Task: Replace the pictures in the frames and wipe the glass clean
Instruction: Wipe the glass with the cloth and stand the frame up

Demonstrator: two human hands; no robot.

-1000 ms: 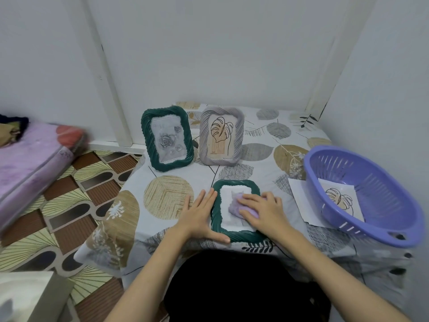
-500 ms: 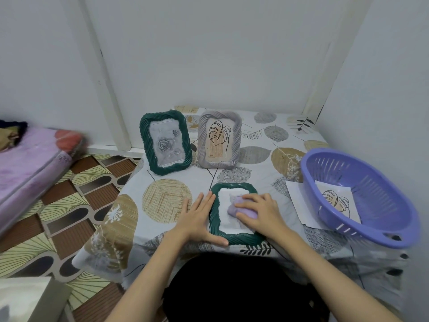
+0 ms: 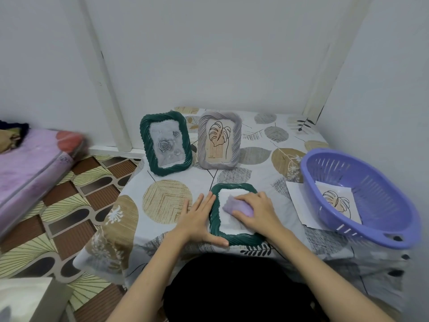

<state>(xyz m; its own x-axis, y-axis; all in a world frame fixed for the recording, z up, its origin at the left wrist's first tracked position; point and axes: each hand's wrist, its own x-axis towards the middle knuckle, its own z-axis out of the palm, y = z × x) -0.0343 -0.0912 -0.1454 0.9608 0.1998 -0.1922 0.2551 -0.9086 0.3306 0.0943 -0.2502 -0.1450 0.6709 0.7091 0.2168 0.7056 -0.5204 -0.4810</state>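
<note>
A green frame (image 3: 214,231) lies flat on the counter (image 3: 167,201) right in front of me, glass up. My left hand (image 3: 197,221) lies flat beside its left edge, fingers (image 3: 205,202) straight and touching the rim, thumb stretched along the near corner, holding nothing. My right hand (image 3: 256,211) presses a purple cloth (image 3: 234,206) onto the glass, its fingers curled over the cloth and gripping it. Behind, two more frames stand upright side by side: a second green frame (image 3: 166,144) with a grey rose picture and a grey frame (image 3: 219,140) with a leaf drawing. To my right a purple basket (image 3: 371,205) sits tilted on the counter with a leaf picture (image 3: 336,203) inside; a white sheet (image 3: 296,198) lies partly under it. A pink mattress (image 3: 30,168) lies on the patterned floor (image 3: 69,212) at left.
</note>
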